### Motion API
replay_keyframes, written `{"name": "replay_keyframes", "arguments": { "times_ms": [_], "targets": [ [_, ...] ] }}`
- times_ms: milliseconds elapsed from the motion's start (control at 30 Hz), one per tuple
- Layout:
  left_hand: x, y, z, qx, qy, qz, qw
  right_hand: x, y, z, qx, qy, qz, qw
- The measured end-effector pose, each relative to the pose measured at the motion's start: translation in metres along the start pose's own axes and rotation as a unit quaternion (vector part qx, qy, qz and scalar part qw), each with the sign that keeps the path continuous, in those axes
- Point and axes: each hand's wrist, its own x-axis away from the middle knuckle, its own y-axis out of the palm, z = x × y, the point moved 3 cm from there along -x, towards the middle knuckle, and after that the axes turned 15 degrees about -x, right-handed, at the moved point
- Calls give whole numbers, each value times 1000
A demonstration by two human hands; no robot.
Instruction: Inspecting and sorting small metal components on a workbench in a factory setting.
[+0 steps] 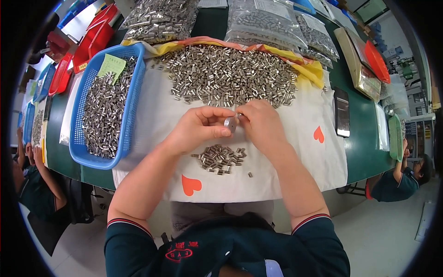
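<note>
Small metal cylinders lie toward the front edge of the cloth: probably light, stiff, slick; pinch across the sides. Beyond, mid-cloth, left hand pinches a grey disc, likely heavier, best rim-held; right hand grips a mostly hidden shiny part. Big heap at far edge.

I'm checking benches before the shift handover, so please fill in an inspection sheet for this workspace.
Surface: white heart-print cloth on green tabletop.
Work pieces: large heap of small metal cylinders; smaller pile nearer the person; more in blue basket, left.
Clutter: smartphone right; clear bags of metal parts behind.
Hands: left hand holds round metal piece; right hand apparently pinches a cylinder.
Cables: nothing seen.
Surroundings: co-workers at both sides.
</note>
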Motion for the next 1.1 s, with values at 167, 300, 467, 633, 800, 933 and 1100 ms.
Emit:
{"name": "replay_keyframes", "arguments": {
  "times_ms": [167,300,467,633,800,933,1100],
  "targets": [
    [-1,0,-2,-27,7,-6,1000,-1,0,-2,-4,-23,15,1000],
    [3,-2,-4,-10,2,11,1000,-1,-17,-12,-236,100,11,967],
    [1,0,-5,-12,8,7,1000,5,-9,-14,-425,133,-23,895],
    [0,-1,-4,-47,11,-9,999,4,-9,-11,-439,132,-35,888],
    [0,0,-2,-64,9,-2,998,4,-9,-12,-437,135,-41,888],
    [-1,1,-3,-109,-11,27,994,4,-11,-18,-342,124,-24,931],
    [-1,-1,-5,-94,12,23,995,5,-11,-18,-329,120,-24,936]
  ]
}}
